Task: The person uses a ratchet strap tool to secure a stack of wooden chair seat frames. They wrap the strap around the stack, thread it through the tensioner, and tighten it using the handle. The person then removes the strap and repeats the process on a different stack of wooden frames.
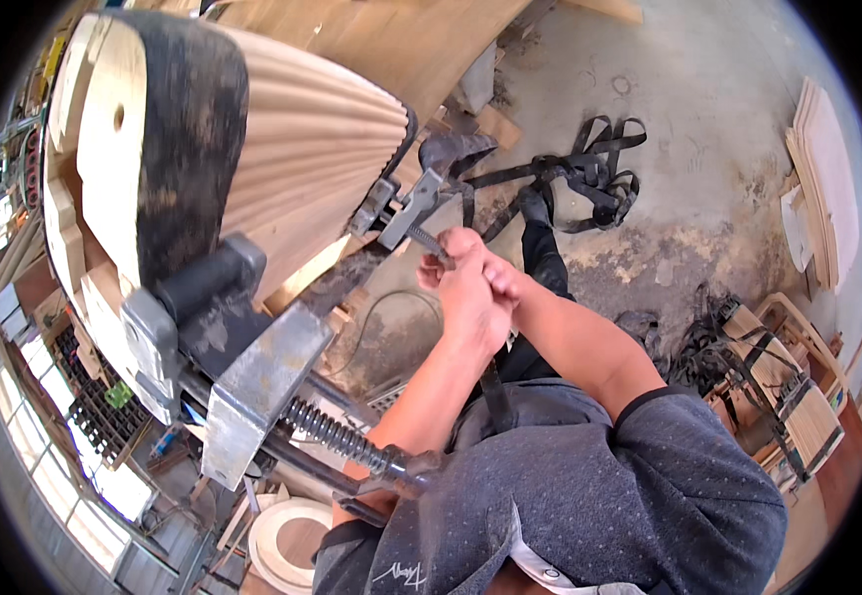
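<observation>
A big curved wooden form [302, 139] with a ribbed face and a dark band stands in front of me, squeezed by metal screw clamps. My left hand [465, 317] and my right hand [490, 273] are closed together, one over the other, on the handle end of the far clamp's screw [429, 238]. That clamp's grey jaw [406, 203] presses on the form's lower edge. A larger near clamp [252, 382] with a threaded screw [337, 434] sits close to my left elbow, and neither hand touches it.
Black webbing straps [579, 169] lie tangled on the concrete floor beyond my hands. Curved plywood pieces [827, 178] lean at the right, with a strapped wooden stack [783, 387] below them. A round wooden ring [282, 540] lies at the lower left, and a thin cable [391, 302] loops on the floor.
</observation>
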Demonstrator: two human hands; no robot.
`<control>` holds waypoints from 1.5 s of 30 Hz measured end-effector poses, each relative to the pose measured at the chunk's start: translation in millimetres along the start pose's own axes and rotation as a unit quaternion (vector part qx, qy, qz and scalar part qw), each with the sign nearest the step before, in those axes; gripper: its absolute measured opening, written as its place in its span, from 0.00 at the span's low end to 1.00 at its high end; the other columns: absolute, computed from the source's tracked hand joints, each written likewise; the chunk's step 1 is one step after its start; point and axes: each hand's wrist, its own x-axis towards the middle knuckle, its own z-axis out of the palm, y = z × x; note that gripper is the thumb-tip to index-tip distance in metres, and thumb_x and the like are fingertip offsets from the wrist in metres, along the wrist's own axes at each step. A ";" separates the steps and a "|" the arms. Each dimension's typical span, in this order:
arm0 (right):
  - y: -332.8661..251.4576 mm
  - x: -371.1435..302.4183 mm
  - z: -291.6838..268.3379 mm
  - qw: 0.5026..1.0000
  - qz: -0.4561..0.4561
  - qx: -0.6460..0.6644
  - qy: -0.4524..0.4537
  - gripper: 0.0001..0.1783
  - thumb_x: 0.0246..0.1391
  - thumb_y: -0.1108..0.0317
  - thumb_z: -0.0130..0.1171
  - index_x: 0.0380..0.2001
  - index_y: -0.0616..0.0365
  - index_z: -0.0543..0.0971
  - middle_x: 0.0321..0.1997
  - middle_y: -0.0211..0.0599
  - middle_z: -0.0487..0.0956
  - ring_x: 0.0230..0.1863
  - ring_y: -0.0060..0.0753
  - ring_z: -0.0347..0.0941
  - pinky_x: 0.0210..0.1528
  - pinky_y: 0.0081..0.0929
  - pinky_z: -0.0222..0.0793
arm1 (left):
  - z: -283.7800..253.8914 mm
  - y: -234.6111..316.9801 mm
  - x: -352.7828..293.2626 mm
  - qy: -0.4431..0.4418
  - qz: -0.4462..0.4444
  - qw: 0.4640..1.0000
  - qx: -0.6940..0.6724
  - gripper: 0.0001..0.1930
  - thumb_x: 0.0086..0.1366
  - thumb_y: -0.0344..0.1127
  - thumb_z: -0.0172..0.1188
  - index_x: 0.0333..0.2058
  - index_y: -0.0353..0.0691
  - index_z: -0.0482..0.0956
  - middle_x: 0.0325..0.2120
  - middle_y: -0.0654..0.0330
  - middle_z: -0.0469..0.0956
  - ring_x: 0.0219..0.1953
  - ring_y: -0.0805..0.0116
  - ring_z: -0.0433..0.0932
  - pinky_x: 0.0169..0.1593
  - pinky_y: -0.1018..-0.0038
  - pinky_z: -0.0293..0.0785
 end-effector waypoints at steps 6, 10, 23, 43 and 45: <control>-102.6 -106.9 145.6 0.889 -0.027 -0.411 0.198 0.21 0.58 0.55 0.59 0.48 0.57 0.75 0.41 0.36 0.79 0.43 0.29 0.75 0.48 0.35 0.73 | -91.6 20.4 21.2 -0.005 0.097 0.976 0.193 0.27 0.71 0.63 0.55 0.45 0.41 0.70 0.34 0.63 0.73 0.36 0.70 0.75 0.38 0.71 0.75; -50.8 -169.8 201.9 0.535 -0.219 -0.802 0.153 0.22 0.61 0.58 0.56 0.48 0.68 0.74 0.45 0.59 0.80 0.48 0.60 0.78 0.50 0.47 0.75 | -93.0 14.1 67.8 -0.180 0.044 0.982 0.021 0.26 0.72 0.57 0.56 0.55 0.41 0.71 0.51 0.58 0.76 0.54 0.62 0.76 0.58 0.61 0.74; -140.2 -120.5 179.0 0.565 -0.148 -0.795 0.161 0.24 0.60 0.52 0.51 0.28 0.62 0.83 0.32 0.58 0.83 0.38 0.63 0.80 0.43 0.53 0.76 | -102.7 11.9 74.1 -0.166 0.118 0.977 0.060 0.12 0.72 0.41 0.61 0.42 0.38 0.73 0.38 0.58 0.81 0.37 0.66 0.81 0.46 0.67 0.80; -157.2 -37.3 99.5 0.639 -0.026 -0.763 0.087 0.21 0.57 0.57 0.48 0.38 0.58 0.85 0.43 0.57 0.84 0.48 0.60 0.80 0.54 0.50 0.75 | -81.8 29.0 60.8 -0.144 -0.037 0.985 0.091 0.06 0.71 0.33 0.60 0.37 0.40 0.73 0.19 0.64 0.69 0.20 0.72 0.65 0.26 0.74 0.58; -139.7 -14.7 66.1 0.660 -0.062 -0.749 -0.008 0.20 0.57 0.57 0.49 0.38 0.60 0.85 0.38 0.54 0.84 0.42 0.58 0.80 0.48 0.48 0.76 | -69.4 31.3 50.6 -0.130 -0.036 0.982 0.133 0.07 0.71 0.33 0.60 0.43 0.43 0.71 0.20 0.65 0.66 0.20 0.73 0.62 0.26 0.74 0.58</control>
